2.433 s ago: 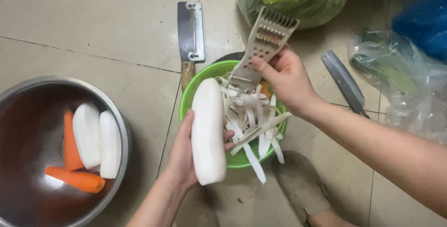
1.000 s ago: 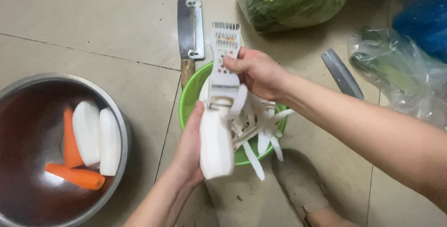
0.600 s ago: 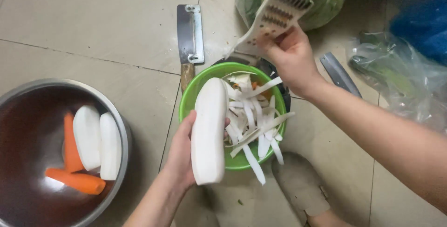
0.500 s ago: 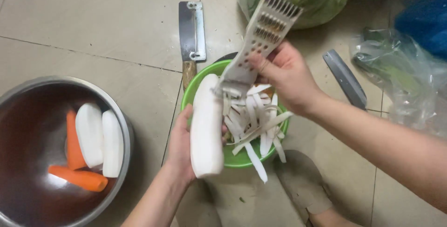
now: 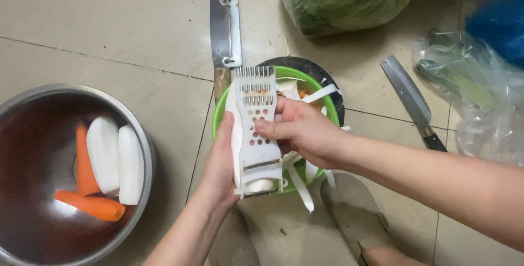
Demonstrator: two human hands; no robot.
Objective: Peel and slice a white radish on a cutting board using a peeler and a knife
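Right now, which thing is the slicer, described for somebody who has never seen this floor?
Find the green bowl in the middle of the tiled floor. Above it, the right hand presses a flat white plastic grater along a white radish held by the left hand. Unlike the two metal knives nearby, it has slots and holes.

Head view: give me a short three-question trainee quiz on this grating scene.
1. True or false: the right hand presses the white grater onto the white radish held by the left hand.
2. What lies in the steel bowl? A) two carrots, two radish pieces B) leaves C) knives
3. What colour is the bowl under the hands?

Key: 1 true; 2 A; 3 green.
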